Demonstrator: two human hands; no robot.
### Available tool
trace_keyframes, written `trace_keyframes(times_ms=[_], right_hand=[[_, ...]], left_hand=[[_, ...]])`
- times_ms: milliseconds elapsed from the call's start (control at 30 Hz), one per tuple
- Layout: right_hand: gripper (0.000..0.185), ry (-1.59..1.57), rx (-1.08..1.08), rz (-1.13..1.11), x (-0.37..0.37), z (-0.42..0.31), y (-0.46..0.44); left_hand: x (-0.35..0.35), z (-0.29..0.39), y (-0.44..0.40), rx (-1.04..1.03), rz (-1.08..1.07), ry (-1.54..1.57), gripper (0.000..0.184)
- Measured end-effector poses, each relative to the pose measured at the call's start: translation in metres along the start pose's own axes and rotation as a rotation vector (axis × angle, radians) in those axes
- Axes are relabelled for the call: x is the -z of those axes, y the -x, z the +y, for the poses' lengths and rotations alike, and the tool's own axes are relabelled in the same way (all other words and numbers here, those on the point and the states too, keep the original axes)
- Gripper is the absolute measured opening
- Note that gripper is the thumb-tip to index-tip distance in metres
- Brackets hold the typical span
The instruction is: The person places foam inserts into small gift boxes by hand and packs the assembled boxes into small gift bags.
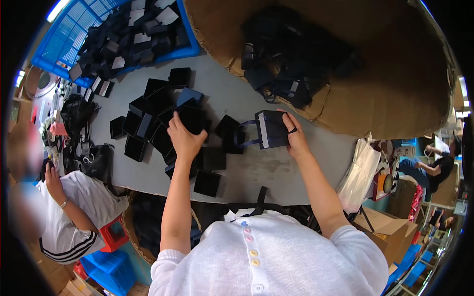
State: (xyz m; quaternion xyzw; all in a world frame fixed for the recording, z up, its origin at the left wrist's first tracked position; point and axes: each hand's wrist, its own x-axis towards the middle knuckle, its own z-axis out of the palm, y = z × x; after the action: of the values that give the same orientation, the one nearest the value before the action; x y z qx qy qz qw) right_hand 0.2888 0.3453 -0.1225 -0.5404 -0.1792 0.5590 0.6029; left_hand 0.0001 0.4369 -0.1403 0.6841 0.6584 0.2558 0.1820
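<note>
My left hand (185,140) is at a heap of small black boxes (134,148) on the grey table, its thumb and fingers spread around the sides of one black box (191,117). Just behind that one, a dark blue box (189,95) shows. My right hand (295,138) grips a small dark paper gift bag (274,130) by its right end. The bag lies on its side in the air over the table, with a pale strip along its edge and dark ribbon handles pointing left. Those handles hang close to more black boxes (227,129).
A blue plastic crate (61,42) full of small dark boxes stands at the back left. At the back right, a large cardboard box (395,93) holds dark gift bags (291,84). Clear plastic sleeves (359,172) lie at the right edge. Another person (74,212) sits at the left.
</note>
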Motion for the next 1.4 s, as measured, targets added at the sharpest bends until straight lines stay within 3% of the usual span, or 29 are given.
trace_keyframes(times_ms=[33, 133, 233, 333, 400, 433, 467, 500, 533, 733, 867, 967, 1067, 1133, 1200, 1233, 1300, 1367, 1400], right_hand=[[0.031, -0.004, 0.004, 0.008, 0.002, -0.002, 0.001], [0.030, 0.103, -0.021, 0.017, -0.002, -0.009, 0.008], [0.030, 0.078, -0.105, -0.067, -0.005, -0.019, 0.010], [0.026, 0.227, -0.044, -0.048, -0.001, -0.012, 0.012], [0.024, 0.234, -0.026, -0.084, -0.002, -0.003, 0.013], [0.029, 0.166, 0.154, -0.149, 0.017, 0.030, -0.007], [0.032, 0.454, 0.230, 0.002, -0.001, 0.012, 0.013], [0.036, 0.338, 0.239, -0.001, 0.006, 0.036, 0.002], [0.038, 0.634, 0.213, 0.023, 0.000, 0.012, 0.016], [0.040, 0.658, 0.268, -0.109, 0.011, 0.010, 0.023], [0.043, 0.683, 0.284, -0.086, 0.019, 0.014, 0.029], [0.042, 0.426, 0.183, -0.047, 0.027, 0.034, 0.025], [0.041, 0.368, 0.083, -0.044, 0.017, -0.011, 0.066], [0.042, 0.404, 0.178, -0.015, 0.024, 0.023, 0.042], [0.042, 0.601, 0.618, 0.120, 0.028, 0.048, 0.020], [0.042, 0.601, 0.619, 0.127, 0.030, 0.049, 0.021], [0.041, 0.406, 0.241, 0.034, 0.012, -0.006, 0.057], [0.040, 0.390, 0.138, -0.074, 0.006, -0.034, 0.075], [0.038, 0.372, 0.032, -0.184, 0.005, -0.040, 0.079]], left_hand=[[0.011, 0.014, 0.007, -0.201, -0.008, 0.152, 0.091], [0.048, 0.074, 0.029, -0.450, -0.338, 0.362, 0.096], [0.054, 0.097, 0.032, -0.383, -0.665, 0.385, 0.096], [0.056, 0.100, 0.032, -0.366, -0.743, 0.288, 0.095], [0.054, 0.093, 0.033, -0.462, -0.711, 0.227, 0.095], [0.052, 0.096, 0.035, -0.468, -0.702, 0.156, 0.097], [0.047, 0.090, 0.036, -0.504, -0.720, 0.181, 0.100], [0.047, 0.095, 0.038, -0.491, -0.803, 0.173, 0.101], [0.043, 0.098, 0.041, -0.530, -0.819, 0.104, 0.101], [0.027, 0.082, 0.045, -0.674, -0.727, 0.219, 0.100], [0.025, 0.089, 0.046, -0.628, -0.678, 0.205, 0.100], [0.024, 0.095, 0.041, -0.627, -0.619, 0.227, 0.097], [0.024, 0.095, 0.043, -0.633, -0.597, 0.269, 0.095], [0.024, 0.098, 0.050, -0.629, -0.545, 0.282, 0.093], [0.022, 0.099, 0.056, -0.628, -0.496, 0.284, 0.093], [0.021, 0.100, 0.060, -0.622, -0.444, 0.285, 0.094], [0.024, 0.106, 0.064, -0.605, -0.460, 0.273, 0.096], [0.023, 0.110, 0.065, -0.586, -0.469, 0.262, 0.099], [0.021, 0.108, 0.066, -0.558, -0.505, 0.450, 0.099]])
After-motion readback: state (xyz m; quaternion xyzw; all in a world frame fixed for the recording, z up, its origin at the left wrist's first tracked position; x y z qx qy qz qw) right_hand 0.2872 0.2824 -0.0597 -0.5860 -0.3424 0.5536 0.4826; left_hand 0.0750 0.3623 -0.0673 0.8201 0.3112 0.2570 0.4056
